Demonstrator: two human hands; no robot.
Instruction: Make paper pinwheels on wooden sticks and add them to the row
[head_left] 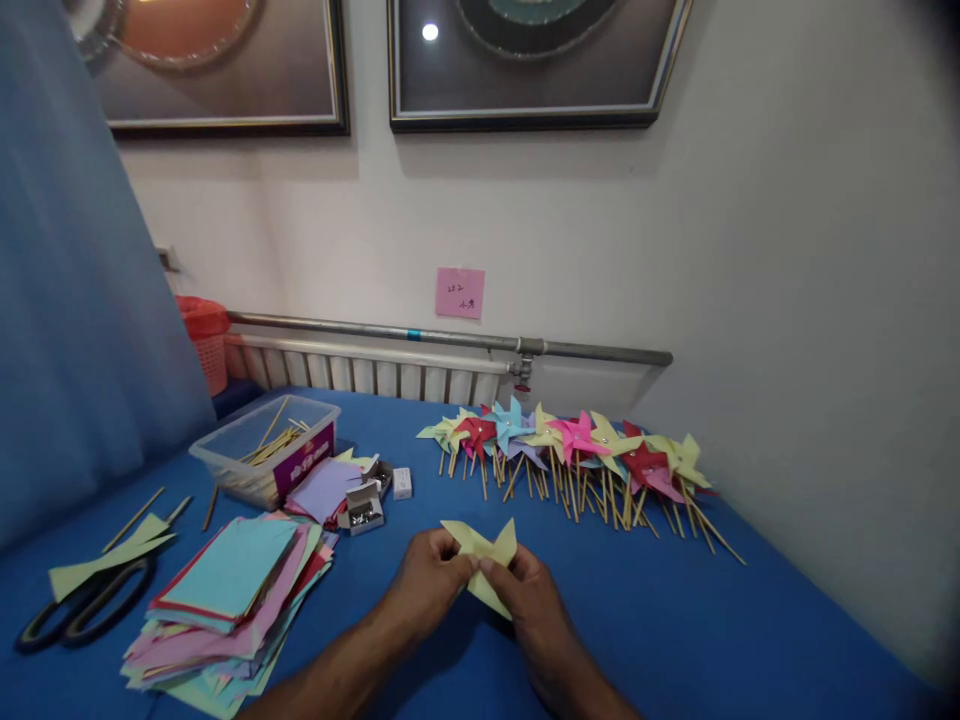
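Between both hands is a pale yellow paper pinwheel (489,548), its points folded in toward the middle. My left hand (429,580) pinches it from the left, thumb near the centre. From the other side my right hand (531,598) grips it, and the two thumb tips nearly meet over the folds. No stick shows on this pinwheel. The hidden fingers lie behind the paper. Beyond the hands, finished pinwheels (577,437) in several colours lie in a row, their wooden sticks pointing toward me.
Left of my hands lies a stack of coloured paper (229,575). Black-handled scissors (109,600) rest under pale yellow paper strips. A clear plastic box (225,462) holds wooden sticks. Near it sit an open small box of metal pins (365,510) and a small white box (402,484).
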